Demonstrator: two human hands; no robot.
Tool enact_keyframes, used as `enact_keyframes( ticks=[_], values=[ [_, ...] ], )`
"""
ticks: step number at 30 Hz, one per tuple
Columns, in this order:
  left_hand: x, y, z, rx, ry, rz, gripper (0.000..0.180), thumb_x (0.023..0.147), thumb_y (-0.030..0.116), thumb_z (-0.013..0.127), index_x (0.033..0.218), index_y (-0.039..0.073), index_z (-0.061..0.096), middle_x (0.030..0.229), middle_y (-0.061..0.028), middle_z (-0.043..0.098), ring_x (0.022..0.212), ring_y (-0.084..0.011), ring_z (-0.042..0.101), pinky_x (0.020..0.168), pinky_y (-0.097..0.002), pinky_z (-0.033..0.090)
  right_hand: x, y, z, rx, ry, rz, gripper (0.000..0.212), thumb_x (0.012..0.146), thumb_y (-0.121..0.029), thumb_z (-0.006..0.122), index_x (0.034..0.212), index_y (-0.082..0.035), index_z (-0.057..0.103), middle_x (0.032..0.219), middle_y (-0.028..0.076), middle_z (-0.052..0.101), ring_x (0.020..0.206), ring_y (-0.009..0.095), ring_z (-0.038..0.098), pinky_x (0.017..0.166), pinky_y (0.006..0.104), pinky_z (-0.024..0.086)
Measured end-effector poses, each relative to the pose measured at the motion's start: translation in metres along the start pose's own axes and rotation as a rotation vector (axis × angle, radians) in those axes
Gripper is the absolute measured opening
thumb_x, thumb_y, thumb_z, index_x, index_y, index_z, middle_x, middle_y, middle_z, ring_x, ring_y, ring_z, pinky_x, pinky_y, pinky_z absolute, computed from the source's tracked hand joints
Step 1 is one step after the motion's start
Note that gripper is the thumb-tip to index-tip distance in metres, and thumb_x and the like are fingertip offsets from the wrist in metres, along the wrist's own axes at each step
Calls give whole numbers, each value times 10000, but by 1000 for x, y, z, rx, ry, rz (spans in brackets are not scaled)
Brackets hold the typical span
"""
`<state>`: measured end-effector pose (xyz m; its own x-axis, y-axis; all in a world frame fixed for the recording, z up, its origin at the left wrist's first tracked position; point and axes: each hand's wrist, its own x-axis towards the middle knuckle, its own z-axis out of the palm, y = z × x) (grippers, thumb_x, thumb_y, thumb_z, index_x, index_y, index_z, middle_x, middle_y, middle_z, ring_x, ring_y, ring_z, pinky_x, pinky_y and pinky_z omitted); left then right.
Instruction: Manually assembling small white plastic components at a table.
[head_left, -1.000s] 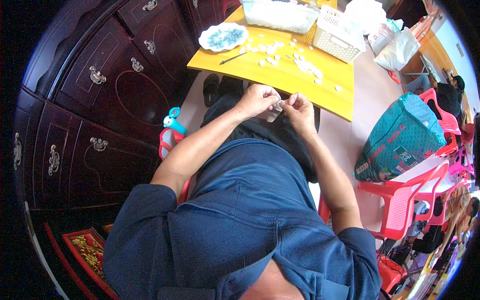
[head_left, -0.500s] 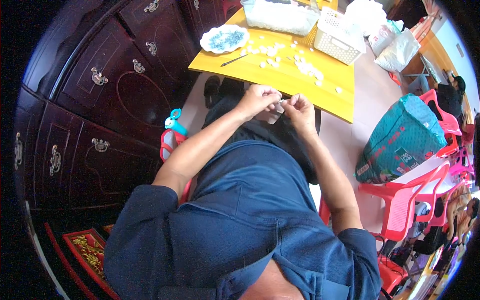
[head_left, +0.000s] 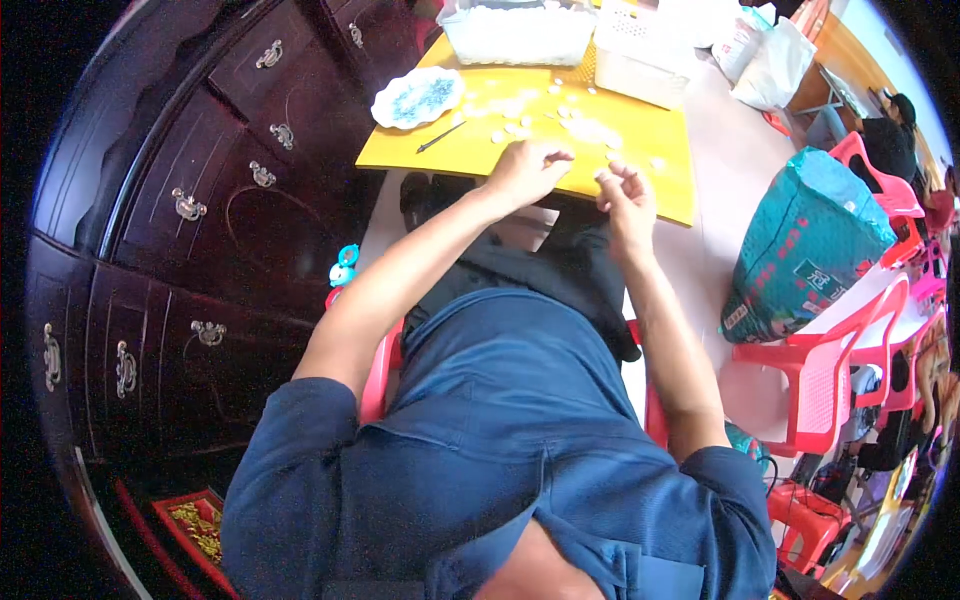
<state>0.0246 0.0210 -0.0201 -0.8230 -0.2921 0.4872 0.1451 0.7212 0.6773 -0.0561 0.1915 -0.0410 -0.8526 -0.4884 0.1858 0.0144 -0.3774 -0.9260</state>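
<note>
Over the near edge of the yellow table (head_left: 463,155), my left hand (head_left: 528,175) is closed, thumb and fingertips together. Anything in that pinch is too small to make out. To its right my right hand (head_left: 628,208) bends its fingers against the thumb; a pale spot shows at the tips, but I cannot tell what it is. A gap separates the two hands. Small white discs (head_left: 510,128) lie scattered on the table beyond them. A scalloped white dish (head_left: 382,107) holds many tiny blue pieces. Between it and my left hand lies a thin dark tool (head_left: 440,138).
A clear plastic box (head_left: 520,50) and a white perforated basket (head_left: 638,80) stand at the table's far side. Dark drawers (head_left: 150,210) line the left. On the right are a large teal bag (head_left: 800,260) and red plastic chairs (head_left: 815,390). A pale sheet (head_left: 530,230) lies on my lap.
My hands, together at the fingertips before, have drawn apart, the right one moving rightward. The whole view has shifted slightly, and both hands now overlap the table's near edge.
</note>
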Motion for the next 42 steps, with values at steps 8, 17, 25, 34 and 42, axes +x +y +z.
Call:
enact_keyframes(
  ticks=[8,17,25,34,42],
  values=[
    [51,12,66,290,-131,189,225,839,183,643,1041,91,675,1029,-97,677,989,-279,647,816,-409,533,16,-13,-25,188,232,-96,202,889,-94,711,1063,-56,615,881,1,622,650,67,521,578,206,413],
    [58,1,78,426,-165,151,164,881,219,622,981,101,675,1097,-103,663,1038,-298,621,852,-431,515,21,-2,-33,182,260,-77,187,902,-101,704,1069,-76,622,909,2,649,670,69,558,588,206,435],
    [26,9,56,-18,-22,-107,215,868,254,692,823,44,702,856,-120,710,661,-226,667,648,-356,545,17,0,-28,171,233,-40,177,901,-101,706,1055,-75,623,913,3,644,651,63,541,565,200,412],
    [9,23,3,-459,-164,-379,291,918,335,676,834,57,676,649,31,581,564,-52,533,511,-208,446,6,-2,-15,-67,16,-51,167,913,-132,692,1047,-44,645,884,-5,638,673,62,521,600,210,429],
    [15,24,-8,-331,-188,-308,279,919,332,673,855,61,684,727,34,616,590,-46,531,532,-214,462,3,2,-11,-181,-61,-40,175,920,-125,685,1063,-28,659,899,0,646,707,75,535,649,229,466]
  ],
)
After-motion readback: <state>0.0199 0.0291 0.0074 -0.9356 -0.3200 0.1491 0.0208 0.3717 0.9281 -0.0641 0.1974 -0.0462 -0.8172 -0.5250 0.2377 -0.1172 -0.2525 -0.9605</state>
